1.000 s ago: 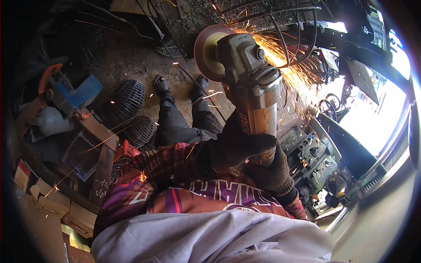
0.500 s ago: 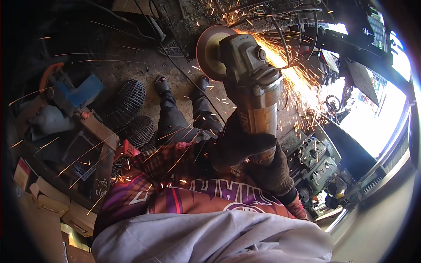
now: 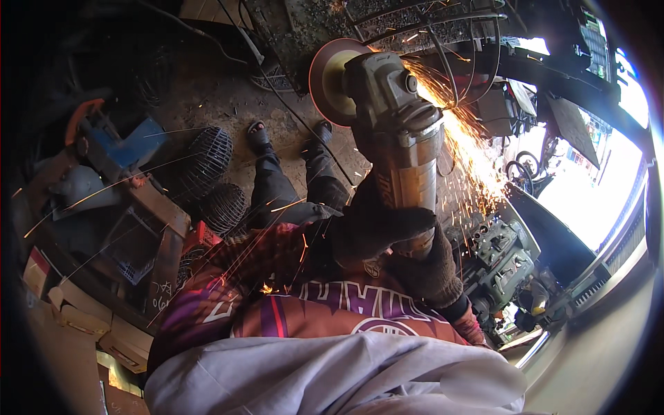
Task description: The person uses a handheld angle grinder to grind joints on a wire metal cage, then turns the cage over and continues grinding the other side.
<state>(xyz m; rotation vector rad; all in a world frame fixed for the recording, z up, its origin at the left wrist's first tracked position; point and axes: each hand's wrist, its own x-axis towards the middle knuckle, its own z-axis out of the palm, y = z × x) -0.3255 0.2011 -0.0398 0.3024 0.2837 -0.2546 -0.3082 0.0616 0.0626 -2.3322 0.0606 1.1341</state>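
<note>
I hold an angle grinder (image 3: 394, 131) in both gloved hands, out in front of my chest and above my knees. My left hand (image 3: 377, 228) is wrapped tight around the lower part of the grinder's body, fingers closed over the casing. My right hand (image 3: 432, 273) sits just under it, clamped on the tail end of the same body, so the two gloves touch each other.

The grinder's long axis runs away from me, from my hands near the middle of the view up toward the top, leaning a little to the left. Its head points away from my body, and the round disc (image 3: 328, 79) sits at that far end, on the left side of the head, with its flat face turned to the left.

Bright sparks (image 3: 470, 149) stream from the right of the head, down and to the right, and a few thin streaks cross my left side. The far end of the grinder is against a wire frame (image 3: 443, 41) made of thin dark rods.

Below the tool I see my dark trousers and my two shoes (image 3: 259, 135) on the dirt floor. To my left lie two round wire baskets (image 3: 211, 149), near a cluttered bench (image 3: 149, 207).
</note>
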